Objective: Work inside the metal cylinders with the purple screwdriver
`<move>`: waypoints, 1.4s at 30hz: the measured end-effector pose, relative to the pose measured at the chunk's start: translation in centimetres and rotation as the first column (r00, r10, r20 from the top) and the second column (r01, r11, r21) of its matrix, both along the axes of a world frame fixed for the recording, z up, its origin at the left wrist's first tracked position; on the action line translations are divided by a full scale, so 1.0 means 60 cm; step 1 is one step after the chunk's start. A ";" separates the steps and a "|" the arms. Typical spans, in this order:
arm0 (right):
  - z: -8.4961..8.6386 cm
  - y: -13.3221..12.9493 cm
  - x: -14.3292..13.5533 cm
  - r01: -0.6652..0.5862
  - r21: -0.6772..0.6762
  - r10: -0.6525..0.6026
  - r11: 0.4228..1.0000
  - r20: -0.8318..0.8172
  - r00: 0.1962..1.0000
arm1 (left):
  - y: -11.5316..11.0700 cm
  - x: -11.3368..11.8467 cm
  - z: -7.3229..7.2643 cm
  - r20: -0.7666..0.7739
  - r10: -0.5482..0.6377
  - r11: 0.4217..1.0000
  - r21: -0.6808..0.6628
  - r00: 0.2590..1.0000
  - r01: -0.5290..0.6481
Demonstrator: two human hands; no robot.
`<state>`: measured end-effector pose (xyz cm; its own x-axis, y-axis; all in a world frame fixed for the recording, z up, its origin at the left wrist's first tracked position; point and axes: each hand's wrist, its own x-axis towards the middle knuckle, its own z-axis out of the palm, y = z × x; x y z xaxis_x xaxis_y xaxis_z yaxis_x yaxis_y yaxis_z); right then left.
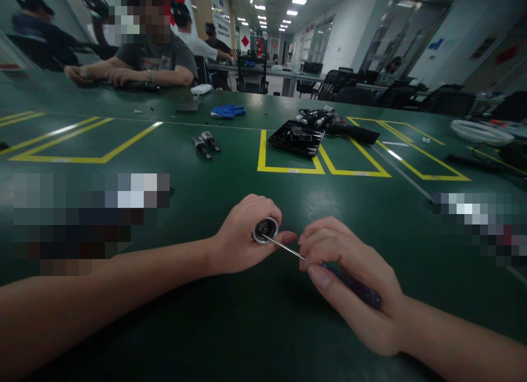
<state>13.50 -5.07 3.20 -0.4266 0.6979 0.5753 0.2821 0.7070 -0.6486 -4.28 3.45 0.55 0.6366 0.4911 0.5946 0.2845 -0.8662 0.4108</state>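
My left hand is wrapped round a small round metal part, its hollow end turned toward my right hand. Most of that part is hidden in the palm, so its full shape cannot be made out. In my right hand lies a screwdriver with a dark handle, gripped between thumb and fingers. Its thin shaft points left, and the tip reaches into the hollow of the metal part. Both hands are held above the green table.
Beyond my hands lie two small metal-and-black parts, a blue glove and a black tray with metal parts heaped behind it. Yellow tape outlines mark the table. A person sits across it. A white round object is at right.
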 end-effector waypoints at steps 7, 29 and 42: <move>0.003 0.000 0.000 0.011 0.011 -0.011 1.000 0.027 1.000 | 0.000 -0.004 -0.004 0.006 -0.009 1.000 0.014 1.000 0.009; -0.023 0.008 0.004 0.006 -0.454 -0.174 0.891 -0.330 0.928 | 0.001 -0.005 -0.001 -0.024 0.014 1.000 -0.007 1.000 -0.014; -0.015 -0.001 0.005 0.038 -0.315 -0.135 0.948 -0.293 0.946 | -0.001 -0.004 -0.001 -0.020 0.002 1.000 0.008 1.000 -0.002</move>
